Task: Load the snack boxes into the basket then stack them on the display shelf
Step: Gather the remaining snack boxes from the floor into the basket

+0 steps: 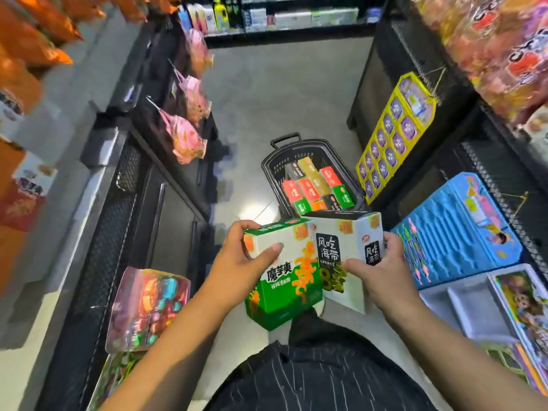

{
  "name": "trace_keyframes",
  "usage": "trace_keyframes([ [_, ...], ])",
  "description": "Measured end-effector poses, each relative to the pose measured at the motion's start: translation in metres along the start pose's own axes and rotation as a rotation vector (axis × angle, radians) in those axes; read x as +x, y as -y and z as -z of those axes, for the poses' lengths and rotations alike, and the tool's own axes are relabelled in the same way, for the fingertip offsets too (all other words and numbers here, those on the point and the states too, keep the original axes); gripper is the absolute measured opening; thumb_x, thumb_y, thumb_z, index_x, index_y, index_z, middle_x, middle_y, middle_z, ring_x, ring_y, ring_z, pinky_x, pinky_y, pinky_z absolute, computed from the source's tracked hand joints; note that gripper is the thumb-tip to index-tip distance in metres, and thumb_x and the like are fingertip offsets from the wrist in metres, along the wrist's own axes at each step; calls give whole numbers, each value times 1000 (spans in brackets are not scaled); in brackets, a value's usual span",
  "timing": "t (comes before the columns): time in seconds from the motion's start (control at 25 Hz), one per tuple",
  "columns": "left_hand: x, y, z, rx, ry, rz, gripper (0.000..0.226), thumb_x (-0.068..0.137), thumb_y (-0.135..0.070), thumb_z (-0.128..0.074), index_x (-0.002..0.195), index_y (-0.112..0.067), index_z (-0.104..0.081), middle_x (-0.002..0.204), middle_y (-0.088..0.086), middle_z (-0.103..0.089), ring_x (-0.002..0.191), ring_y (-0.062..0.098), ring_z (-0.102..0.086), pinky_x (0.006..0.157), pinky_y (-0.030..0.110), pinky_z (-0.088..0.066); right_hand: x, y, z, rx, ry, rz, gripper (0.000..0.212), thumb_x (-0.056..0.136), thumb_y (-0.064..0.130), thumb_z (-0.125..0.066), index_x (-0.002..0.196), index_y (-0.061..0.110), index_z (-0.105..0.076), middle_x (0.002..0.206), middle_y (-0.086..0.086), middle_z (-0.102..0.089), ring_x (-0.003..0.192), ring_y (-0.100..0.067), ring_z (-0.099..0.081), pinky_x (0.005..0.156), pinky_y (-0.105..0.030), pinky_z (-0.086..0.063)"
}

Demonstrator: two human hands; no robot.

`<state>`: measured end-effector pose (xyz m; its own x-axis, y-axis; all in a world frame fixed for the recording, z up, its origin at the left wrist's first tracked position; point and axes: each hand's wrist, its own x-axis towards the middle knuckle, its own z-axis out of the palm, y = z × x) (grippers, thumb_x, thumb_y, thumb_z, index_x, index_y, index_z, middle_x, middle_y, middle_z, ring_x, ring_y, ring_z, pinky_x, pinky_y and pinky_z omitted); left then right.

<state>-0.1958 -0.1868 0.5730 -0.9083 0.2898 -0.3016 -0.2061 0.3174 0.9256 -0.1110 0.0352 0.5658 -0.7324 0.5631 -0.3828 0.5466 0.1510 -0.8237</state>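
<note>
A narrow shop aisle runs ahead over a smooth grey floor (281,93), where a bright patch of glare (255,204) reflects overhead light. On the left stands a black shelving unit (142,203) with mesh side panels; pink bags (185,137) hang from its end, and orange packets (35,34) crowd the upper shelves. A colourful blister pack (148,307) hangs low beside it. On the right, another black shelving unit (394,63) carries a yellow card of purple items (394,134), a blue toy pack (453,229) below it, and red-and-pink packets (504,48) up top. A far shelf (281,16) of boxes and bottles closes the aisle.
</note>
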Motion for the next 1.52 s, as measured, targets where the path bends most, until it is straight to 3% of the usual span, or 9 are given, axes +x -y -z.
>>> trace_keyframes([
  [0.24,121,-41,-5,-40,-17,49,36,84,-18,-76,108,-24,-50,86,-10,-71,74,3,-69,62,15,-50,132,60,-9,-97,64,56,60,72,40,-82,113,24,-42,100,6,-61,92,-19,-61,81,-44,-52],
  [0.4,183,-45,-7,-71,13,102,44,78,-20,-82,108,-23,-50,102,1,-73,97,22,-70,78,36,-58,193,80,-12,-76,105,90,79,75,19,-81,138,21,-33,112,2,-58,100,-18,-58,80,-30,-44],
  [0.6,267,-54,-5,0,81,135,37,82,-7,-76,105,-20,-51,85,-4,-71,76,2,-69,62,16,-52,266,94,-27,-364,123,127,86,80,41,-74,151,28,-27,133,-7,-52,122,-28,-47,92,-33,-39],
  [0.84,412,-64,1,162,313,139,41,83,-1,-74,113,-12,-48,89,2,-66,66,-5,-66,57,13,-51,365,116,-55,-550,143,14,95,77,38,-74,152,36,-15,140,-9,-43,121,-31,-50,91,-38,-44],
  [1.04,546,-67,4,347,523,117,44,81,-16,-80,105,-31,-48,103,13,-67,84,28,-69,71,42,-60,441,129,-93,-589,109,-190,65,73,34,-73,131,32,-43,122,-8,-48,105,-30,-56,84,-36,-48],
  [1.2,630,-53,-12,379,619,148,43,83,2,-73,112,-12,-45,84,4,-62,59,-2,-64,51,13,-49,501,121,-123,-669,-31,-234,58,71,36,-75,123,24,-53,114,-14,-57,108,-36,-51,89,-39,-43],
  [1.28,662,-42,-24,379,652,184,43,84,4,-71,114,-12,-43,81,1,-61,58,3,-65,47,12,-47,529,107,-132,-628,-73,-300,58,69,39,-76,121,24,-56,111,-15,-58,107,-37,-52,87,-41,-46],
  [1.36,694,-17,-35,381,656,192,45,82,-3,-75,113,-15,-44,93,5,-67,78,16,-70,56,20,-55,555,86,-141,-569,-92,-347,57,69,40,-78,119,25,-57,112,-14,-58,107,-36,-53,87,-40,-46],
  [1.52,740,41,-62,386,629,197,46,81,-1,-75,113,-8,-43,97,4,-64,76,-5,-65,66,17,-55,610,27,-163,-526,-46,-392,59,69,34,-81,120,22,-53,116,-11,-56,109,-31,-54,86,-32,-39],
])
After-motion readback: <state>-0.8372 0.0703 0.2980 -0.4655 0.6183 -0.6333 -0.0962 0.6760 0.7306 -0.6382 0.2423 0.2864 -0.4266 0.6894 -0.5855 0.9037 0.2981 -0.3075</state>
